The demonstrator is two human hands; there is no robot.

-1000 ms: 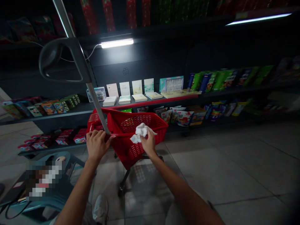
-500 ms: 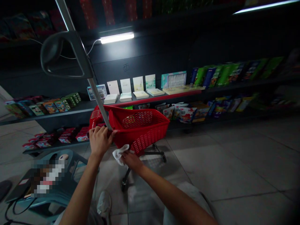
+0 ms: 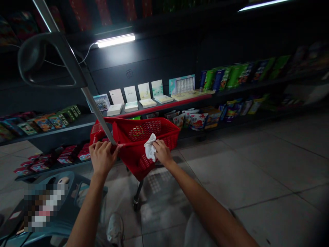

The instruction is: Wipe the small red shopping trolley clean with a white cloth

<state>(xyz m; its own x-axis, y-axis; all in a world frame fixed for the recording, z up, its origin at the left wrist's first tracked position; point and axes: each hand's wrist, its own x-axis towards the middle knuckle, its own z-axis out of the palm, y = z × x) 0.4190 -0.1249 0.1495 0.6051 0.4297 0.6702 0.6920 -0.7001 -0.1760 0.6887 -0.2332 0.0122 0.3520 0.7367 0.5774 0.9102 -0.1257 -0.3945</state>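
A red plastic shopping basket on wheels (image 3: pixel 164 128) stands on the tiled floor in front of me. A grey metal pull handle (image 3: pixel 69 65) rises from its near rim up to the left. My left hand (image 3: pixel 102 157) is closed around the near rim at the foot of that handle. My right hand (image 3: pixel 161 152) is closed on a crumpled white cloth (image 3: pixel 150 148) and presses it against the basket's right outer side, just under the rim.
Dark store shelves (image 3: pixel 159 108) run behind the basket, holding booklets, cards and coloured packets. A teal plastic crate or stool (image 3: pixel 64 199) sits at lower left. My shoe (image 3: pixel 114 229) shows beneath the arms. Open tiled floor (image 3: pixel 257 171) lies to the right.
My right hand with the cloth went from the basket's rim down to its lower side, then back up along the right side. The left hand kept its grip.
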